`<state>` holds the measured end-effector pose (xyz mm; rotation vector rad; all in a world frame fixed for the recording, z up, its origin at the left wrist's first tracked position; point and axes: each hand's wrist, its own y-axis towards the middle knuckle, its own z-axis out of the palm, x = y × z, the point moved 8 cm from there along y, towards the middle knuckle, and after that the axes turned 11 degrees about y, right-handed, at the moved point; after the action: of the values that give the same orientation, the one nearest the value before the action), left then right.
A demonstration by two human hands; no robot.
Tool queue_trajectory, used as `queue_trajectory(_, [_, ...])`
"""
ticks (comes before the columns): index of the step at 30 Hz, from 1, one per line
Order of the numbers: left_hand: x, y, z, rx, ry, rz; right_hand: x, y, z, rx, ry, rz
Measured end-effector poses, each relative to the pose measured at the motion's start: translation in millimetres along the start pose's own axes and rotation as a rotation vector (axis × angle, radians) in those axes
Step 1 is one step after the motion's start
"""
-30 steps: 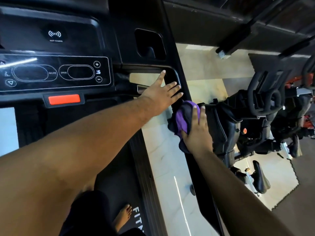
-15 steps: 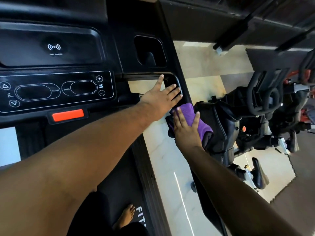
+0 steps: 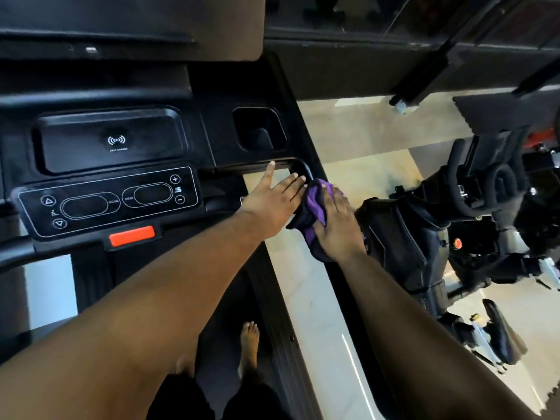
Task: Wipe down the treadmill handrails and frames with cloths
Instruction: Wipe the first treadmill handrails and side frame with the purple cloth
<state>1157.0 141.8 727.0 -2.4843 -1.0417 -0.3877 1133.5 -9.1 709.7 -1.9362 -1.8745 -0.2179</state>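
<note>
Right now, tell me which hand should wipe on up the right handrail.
Probably the right hand: it already presses the purple cloth onto the handrail, just below the curved corner. The left hand lies flat beside it, fingers straight, with no cloth visible under it.

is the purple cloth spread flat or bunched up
Bunched up. The purple cloth lies in rumpled folds under the right hand, pressed on the handrail, with dark folds bulging at the hand's left edge.
</note>
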Motion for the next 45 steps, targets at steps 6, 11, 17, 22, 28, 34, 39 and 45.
queue_trajectory(6, [-2, -15, 3, 0.086, -0.120, -0.097, -19, -40, 3, 0.073, -0.015, -0.168])
queue_trajectory(11, [-1, -25, 7, 0.159, -0.209, -0.217, 3, 10, 2, 0.096, -0.034, -0.045])
queue_trajectory(17, [-3, -40, -7, 0.137, -0.454, -0.389, 12, -18, 7, 0.090, -0.077, -0.236])
queue_trajectory(22, [14, -71, 6, 0.166, -0.117, -0.438, 40, -6, 20, 0.118, -0.257, -0.311])
queue_trajectory(28, [41, -103, 33, 0.175, 0.002, -0.423, 83, 44, 15, 0.124, -0.205, -0.395])
queue_trajectory(34, [53, -103, 34, 0.131, 0.009, -0.450, 79, -13, 35, -0.178, -0.161, -0.359])
queue_trajectory(39, [50, -104, 38, 0.095, -0.012, -0.424, 106, 47, 16, 0.079, -0.174, -0.449])
queue_trajectory(45, [55, -109, 37, 0.090, -0.003, -0.424, 101, 1, 37, -0.171, -0.172, -0.374])
